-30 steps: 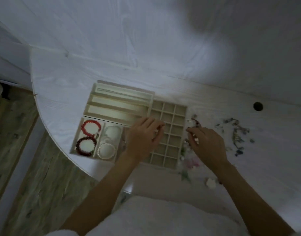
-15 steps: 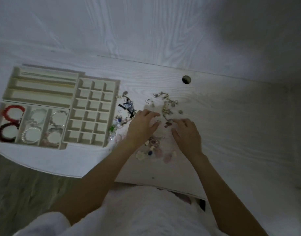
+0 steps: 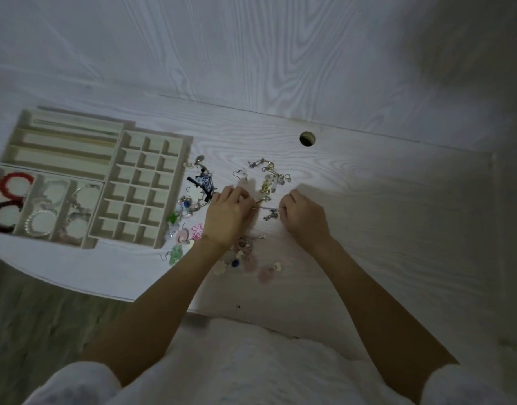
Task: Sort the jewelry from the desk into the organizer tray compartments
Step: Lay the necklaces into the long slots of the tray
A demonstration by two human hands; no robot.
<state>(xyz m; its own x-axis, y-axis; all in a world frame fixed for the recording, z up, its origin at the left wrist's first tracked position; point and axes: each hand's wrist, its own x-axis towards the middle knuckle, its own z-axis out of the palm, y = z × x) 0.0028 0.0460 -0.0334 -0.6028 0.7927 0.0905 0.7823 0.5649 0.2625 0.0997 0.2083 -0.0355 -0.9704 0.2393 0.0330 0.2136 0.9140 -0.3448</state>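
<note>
Both hands work in the middle of the white wood-grain tabletop (image 3: 368, 217), amid a loose scatter of jewelry (image 3: 266, 176). The left hand (image 3: 229, 217) has its fingers curled and drawn narrow, their tips pinching one end of a thin chain (image 3: 267, 208) that runs straight across to the right hand (image 3: 302, 219). The right hand's fingers are curled under as well; they appear to pinch the chain's other end, though the tips are hidden beneath the knuckles. A small metal charm (image 3: 271, 214) lies just beside the chain, between the two hands.

The rest of the jewelry lies on the tabletop around the hands: silver hooks and chains toward the far edge, a blue-and-white patterned piece (image 3: 205, 181) just beside the tray, green beads (image 3: 173, 217) and pink flower shapes (image 3: 196, 230) near the left wrist, and pale pink pieces (image 3: 266, 271) toward the near edge.

The organizer tray (image 3: 184, 159) sits at the left end of the tabletop, near its curved edge. Its grid of small square compartments (image 3: 143, 188) faces the scatter. Long narrow slots (image 3: 61, 141) fill the far left part. The near left compartments hold a red bracelet (image 3: 14, 185), a dark red bracelet (image 3: 2, 216), a pearl bracelet (image 3: 40, 223) and several clear or silvery ones (image 3: 78, 200).

A round cable hole (image 3: 307, 138) opens near the far edge of the tabletop.
</note>
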